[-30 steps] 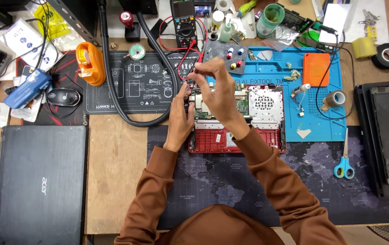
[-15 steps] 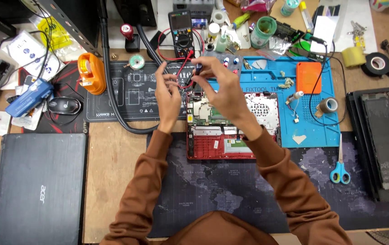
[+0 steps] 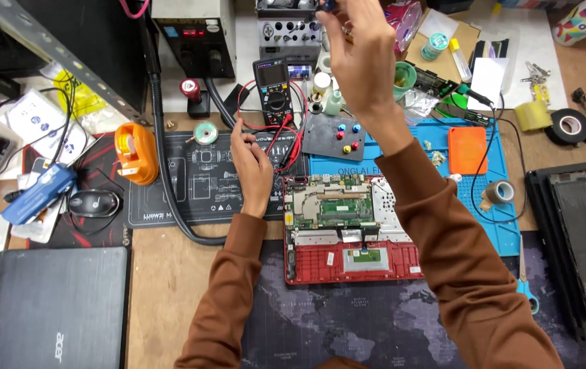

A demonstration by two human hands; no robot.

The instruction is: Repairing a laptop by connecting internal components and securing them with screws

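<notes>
The right hand (image 3: 361, 61) is now raised well above the opened red laptop base with exposed circuit board (image 3: 351, 229) and carried toward twelve o'clock, up to the grey bench instrument with a row of round sockets (image 3: 289, 31). Half a second ago both hands were held close together just over the top edge of that board; a second ago they were lower still, directly over it. The right fingers are pressed together in a pinch on a small dark tip at the very top of the view; what exactly it is cannot be told, as it is cut by the frame edge.

The left hand (image 3: 252, 171) has been drawn away toward nine o'clock of the laptop base and lies on the black printed work mat (image 3: 197, 184). Its fingers are curled round the red and black test leads (image 3: 286, 140), which run up to the black handheld multimeter (image 3: 274, 89) at twelve o'clock of that hand. Whether the leads are gripped firmly or only gathered cannot be told.

The board is thus left untouched by either hand, and it rests at the centre of the bench, partly on the blue silicone repair mat (image 3: 470, 198). Judged from this, probing of the board is interrupted and attention is shifted to the instruments at the back.
</notes>
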